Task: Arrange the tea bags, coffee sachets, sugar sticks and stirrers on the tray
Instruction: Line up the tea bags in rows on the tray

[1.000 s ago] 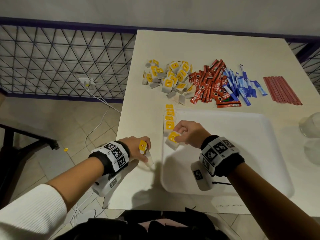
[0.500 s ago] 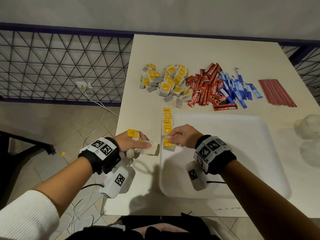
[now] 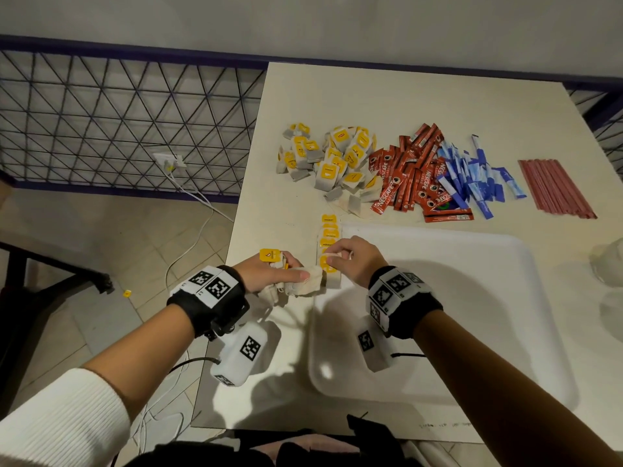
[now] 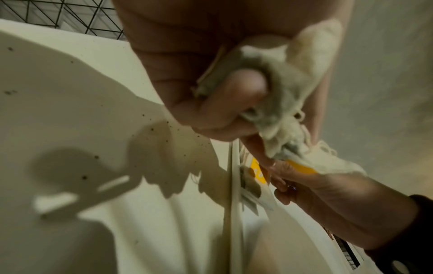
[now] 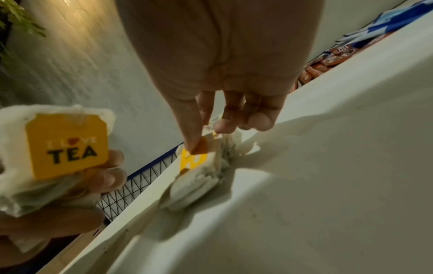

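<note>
A row of yellow-tagged tea bags (image 3: 329,234) runs along the left edge of the white tray (image 3: 472,325). My right hand (image 3: 332,261) pinches the nearest tea bag (image 5: 194,159) of that row, thumb on its tag. My left hand (image 3: 294,275), just left of the tray, grips a small bunch of tea bags (image 5: 46,153); one yellow tag (image 3: 269,255) sticks up. At the back lie a tea bag pile (image 3: 332,160), red coffee sachets (image 3: 409,173), blue sugar sticks (image 3: 472,173) and red stirrers (image 3: 556,188).
A clear glass (image 3: 610,264) stands at the right beside the tray. The table's left edge (image 3: 232,251) runs close by my left hand, with floor, a cable and a wire fence beyond. Most of the tray's surface is bare.
My right hand has brought its tea bag up to the near end of the row. My left hand has risen and moved right toward the tray's edge with its bunch.
</note>
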A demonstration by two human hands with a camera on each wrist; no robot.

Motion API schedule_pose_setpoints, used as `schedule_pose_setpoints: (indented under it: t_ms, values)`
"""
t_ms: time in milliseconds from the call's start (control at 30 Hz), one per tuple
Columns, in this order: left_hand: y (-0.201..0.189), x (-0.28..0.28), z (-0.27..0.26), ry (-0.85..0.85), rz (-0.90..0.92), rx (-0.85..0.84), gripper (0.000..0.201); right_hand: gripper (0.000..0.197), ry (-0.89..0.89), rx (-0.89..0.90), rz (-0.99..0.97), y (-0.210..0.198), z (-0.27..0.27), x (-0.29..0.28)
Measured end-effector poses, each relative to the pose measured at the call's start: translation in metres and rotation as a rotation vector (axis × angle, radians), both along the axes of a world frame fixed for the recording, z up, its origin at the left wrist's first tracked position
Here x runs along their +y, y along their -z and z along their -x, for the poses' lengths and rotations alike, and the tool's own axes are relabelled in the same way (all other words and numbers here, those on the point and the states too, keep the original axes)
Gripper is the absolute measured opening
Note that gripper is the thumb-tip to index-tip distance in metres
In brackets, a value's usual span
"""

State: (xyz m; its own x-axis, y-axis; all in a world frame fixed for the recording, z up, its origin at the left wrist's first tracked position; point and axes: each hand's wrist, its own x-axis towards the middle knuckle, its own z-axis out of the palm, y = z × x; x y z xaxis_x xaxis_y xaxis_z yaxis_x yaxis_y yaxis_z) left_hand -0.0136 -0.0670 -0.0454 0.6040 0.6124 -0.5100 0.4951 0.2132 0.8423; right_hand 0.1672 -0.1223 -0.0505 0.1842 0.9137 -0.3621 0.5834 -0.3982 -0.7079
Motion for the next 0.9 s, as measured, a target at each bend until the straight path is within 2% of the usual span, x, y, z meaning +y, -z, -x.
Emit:
schedule_pose_setpoints:
  t_ms: [167, 300, 400, 467, 500, 600, 700, 767, 833, 900]
  values:
    - [-0.002, 0.003, -0.001, -0.025, 0.04, 0.003, 0.026, 0.018, 0.0, 0.052, -0.077, 0.006, -0.001, -0.002]
    - [0.003, 0.006, -0.001, -0.117, 0.109, -0.005, 0.025, 0.018, 0.028, 0.088, -0.117, 0.007, -0.001, -0.006]
    - [0.006, 0.008, 0.0, -0.163, 0.143, -0.004, 0.013, 0.018, 0.068, 0.096, -0.172, 0.003, -0.002, -0.008]
    - [0.006, 0.008, -0.001, -0.165, 0.167, -0.014, 0.014, 0.02, 0.078, 0.115, -0.179, -0.002, -0.004, -0.011]
    - [0.004, 0.008, -0.002, -0.168, 0.172, -0.032, 0.01, 0.021, 0.077, 0.143, -0.169, -0.004, -0.004, -0.012]
    - [0.004, 0.006, -0.006, -0.209, 0.232, -0.093, 0.021, 0.028, 0.018, 0.27, -0.152, -0.012, -0.003, -0.016]
    - [-0.002, 0.001, -0.012, -0.255, 0.311, -0.133, 0.017, 0.033, -0.038, 0.345, -0.164, -0.022, 0.001, -0.019]
    - [-0.004, 0.0, -0.015, -0.244, 0.34, -0.167, 0.021, 0.029, -0.035, 0.361, -0.191, -0.028, 0.003, -0.021]
    - [-0.006, -0.001, -0.018, -0.195, 0.358, -0.191, 0.025, 0.016, -0.019, 0.325, -0.243, -0.032, 0.004, -0.022]
    - [-0.006, -0.001, -0.018, -0.165, 0.331, -0.179, 0.019, 0.008, -0.005, 0.292, -0.257, -0.034, 0.004, -0.024]
